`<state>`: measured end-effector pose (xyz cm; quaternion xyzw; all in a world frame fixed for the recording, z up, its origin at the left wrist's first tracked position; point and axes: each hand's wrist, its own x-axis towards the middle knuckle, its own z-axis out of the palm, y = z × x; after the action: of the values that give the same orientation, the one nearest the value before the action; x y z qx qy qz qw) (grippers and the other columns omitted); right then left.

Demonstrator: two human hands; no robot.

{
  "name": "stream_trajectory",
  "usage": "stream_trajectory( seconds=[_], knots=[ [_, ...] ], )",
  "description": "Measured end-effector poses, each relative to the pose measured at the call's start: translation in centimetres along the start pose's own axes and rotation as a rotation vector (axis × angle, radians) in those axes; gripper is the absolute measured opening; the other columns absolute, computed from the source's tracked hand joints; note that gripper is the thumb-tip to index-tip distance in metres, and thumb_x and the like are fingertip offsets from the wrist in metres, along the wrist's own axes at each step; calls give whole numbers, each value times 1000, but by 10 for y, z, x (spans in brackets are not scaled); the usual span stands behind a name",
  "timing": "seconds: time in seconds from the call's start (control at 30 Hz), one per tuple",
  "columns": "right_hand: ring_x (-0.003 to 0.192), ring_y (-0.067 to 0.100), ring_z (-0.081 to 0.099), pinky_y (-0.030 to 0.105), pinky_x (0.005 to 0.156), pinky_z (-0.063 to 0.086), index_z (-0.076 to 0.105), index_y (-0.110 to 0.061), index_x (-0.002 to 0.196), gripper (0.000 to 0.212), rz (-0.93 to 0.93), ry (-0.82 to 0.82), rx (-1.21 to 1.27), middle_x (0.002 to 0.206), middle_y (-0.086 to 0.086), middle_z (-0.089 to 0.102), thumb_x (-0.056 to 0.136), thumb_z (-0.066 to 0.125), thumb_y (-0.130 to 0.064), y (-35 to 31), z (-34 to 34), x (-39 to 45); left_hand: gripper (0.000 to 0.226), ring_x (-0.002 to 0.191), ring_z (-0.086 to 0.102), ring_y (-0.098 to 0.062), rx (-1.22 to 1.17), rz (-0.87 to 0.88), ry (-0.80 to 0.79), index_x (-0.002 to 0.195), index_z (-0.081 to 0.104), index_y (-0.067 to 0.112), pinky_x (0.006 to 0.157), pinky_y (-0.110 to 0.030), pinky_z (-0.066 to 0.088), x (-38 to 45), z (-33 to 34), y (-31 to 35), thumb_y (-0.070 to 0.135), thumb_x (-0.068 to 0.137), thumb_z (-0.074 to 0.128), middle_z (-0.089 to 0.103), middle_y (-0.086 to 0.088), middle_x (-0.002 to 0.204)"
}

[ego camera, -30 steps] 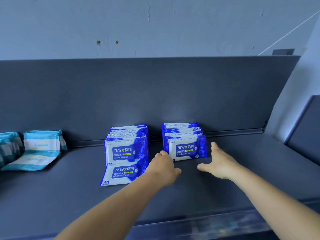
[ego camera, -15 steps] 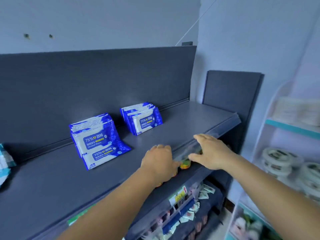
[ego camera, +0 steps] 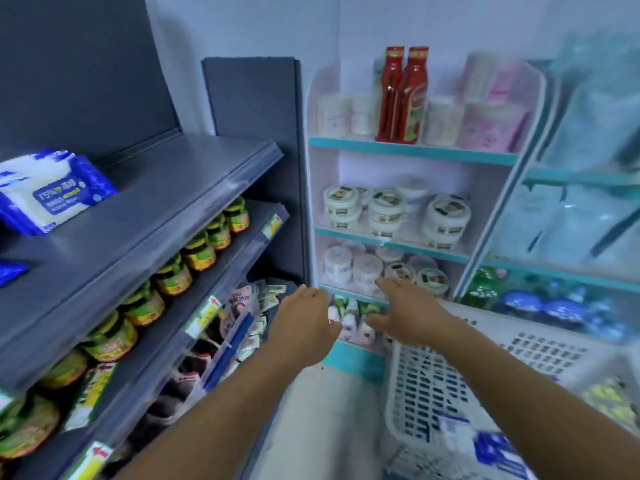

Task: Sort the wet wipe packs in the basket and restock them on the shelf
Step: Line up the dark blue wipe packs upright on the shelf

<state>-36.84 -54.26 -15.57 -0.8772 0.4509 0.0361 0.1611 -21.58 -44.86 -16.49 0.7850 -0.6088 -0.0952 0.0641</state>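
Reaching for the next wet wipe pack

Nearest, blue packs (ego camera: 498,452) lie in the white basket (ego camera: 422,386); above its rim the right hand (ego camera: 412,315) and left hand (ego camera: 304,318) hover empty, fingers relaxed. Next, I judge, a downward reach to grasp one. Farther left, stocked packs (ego camera: 48,195) stand on the grey shelf (ego camera: 166,202).

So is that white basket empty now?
No. The basket holds at least one blue and white wipe pack at its near end; the rest is blurred.

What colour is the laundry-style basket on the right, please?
The basket is white with slotted walls, shown in the head view.
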Motion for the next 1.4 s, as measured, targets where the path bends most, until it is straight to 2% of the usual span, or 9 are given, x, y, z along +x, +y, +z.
stream_trajectory(
  seconds=[0.17,0.3,0.47,0.57,0.67,0.87,1.0,1.27,1.4],
  knots=[
    [136,22,36,36,111,31,30,-17,147,75,167,-35,36,151,5,35,88,56,-54,84,28,-34,46,128,39,-22,-44,104,-137,131,44,15,104,-32,30,16,54,71,41,95,49,44,-4,138],
    [132,23,39,37,109,31,33,-16,143,66,257,-80,51,147,5,40,90,54,-49,155,47,-53,46,125,41,-22,-101,129,-248,136,41,16,100,-33,35,32,96,135,34,94,50,44,-5,138],
    [142,21,27,38,115,23,24,-16,149,73,308,-144,70,155,4,28,91,52,-50,242,72,-64,56,134,36,-23,-130,151,-326,145,31,16,108,-36,33,50,153,208,33,96,49,38,-3,148],
    [138,21,33,38,111,30,25,-16,149,73,330,-179,98,152,4,33,90,53,-50,291,90,-66,61,141,26,-24,-80,152,-418,150,22,12,115,-37,22,64,191,243,35,98,46,27,-7,155],
    [136,22,35,39,110,32,24,-17,149,73,360,-237,130,151,3,34,91,52,-50,331,110,-65,64,142,25,-25,-55,139,-493,151,18,13,116,-38,23,80,232,266,36,98,45,25,-8,155],
    [135,23,36,37,109,31,28,-15,146,72,422,-392,170,149,4,36,88,61,-43,387,167,-58,68,138,31,-26,-15,142,-659,151,16,14,111,-39,31,98,310,274,35,96,50,27,-7,154],
    [133,25,38,40,109,32,30,-14,144,72,396,-506,175,146,6,38,85,66,-33,405,216,-52,78,141,26,-25,36,213,-758,152,11,15,112,-39,31,105,357,262,32,93,59,21,-6,157],
    [141,24,26,41,113,25,16,-16,149,85,173,-611,47,154,5,26,84,66,-38,407,311,-28,93,147,9,-27,208,309,-825,152,4,16,116,-44,22,116,434,223,37,87,66,4,-8,160],
    [136,28,29,38,112,24,22,-11,144,80,152,-596,-60,148,9,28,83,69,-33,405,344,-24,95,144,14,-30,286,335,-808,151,9,15,112,-47,28,121,459,210,38,82,70,11,-9,157]
  ],
)
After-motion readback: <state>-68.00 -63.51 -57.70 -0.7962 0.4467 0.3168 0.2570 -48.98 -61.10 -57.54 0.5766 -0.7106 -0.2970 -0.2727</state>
